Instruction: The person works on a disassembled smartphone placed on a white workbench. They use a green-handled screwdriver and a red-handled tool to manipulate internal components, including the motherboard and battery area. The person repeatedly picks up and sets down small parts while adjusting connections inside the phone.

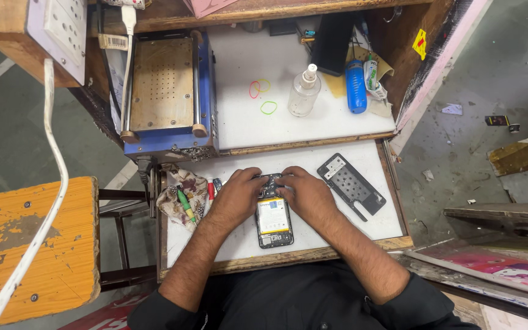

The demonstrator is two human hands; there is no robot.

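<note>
An opened smartphone (pixel 274 223) lies face down on the white worktop (pixel 239 235), its battery and inner boards exposed. My left hand (pixel 238 195) rests on the phone's upper left corner, fingers curled onto its top end. On the upper right corner sits my right hand (pixel 304 192), fingertips meeting the left ones over the top of the phone. Whether a small tool is pinched between the fingers is hidden. The phone's removed dark back plate (pixel 351 184) lies just right of my right hand.
A patterned cloth (pixel 181 195) with pens lies at the left. A blue heating plate machine (pixel 165 91) stands behind. On the rear shelf are a clear spray bottle (pixel 304 91), a blue bottle (pixel 355 85) and coloured rubber bands (pixel 263 96). An orange stool (pixel 32 244) stands left.
</note>
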